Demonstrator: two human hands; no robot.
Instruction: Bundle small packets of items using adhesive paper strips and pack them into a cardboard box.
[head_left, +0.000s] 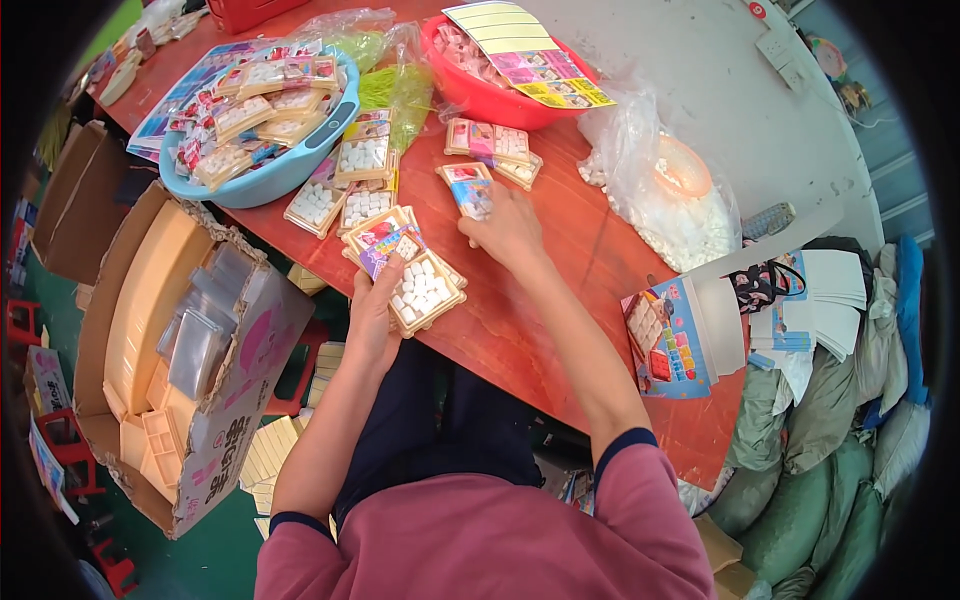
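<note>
My left hand [375, 315] grips a small stack of beige trays [425, 293] filled with white marshmallow-like pieces, with a printed card on the tray behind. To its right, my right hand [507, 225] has its fingers closed on another tray pack [468, 187] with a blue and pink label, just above the red table [560, 290]. Several filled trays [365, 160] lie beyond my left hand. A pair of similar packs [490, 145] rests past my right hand, one overlapping the other.
A blue basin [345, 125] heaped with packs stands at the far left. Printed sheets [530, 55] lie over a red basin [440, 65]. Farther right are a clear bag of white pieces [690, 225] and printed cards [680, 340]. A cardboard box [235, 400] of trays stands left.
</note>
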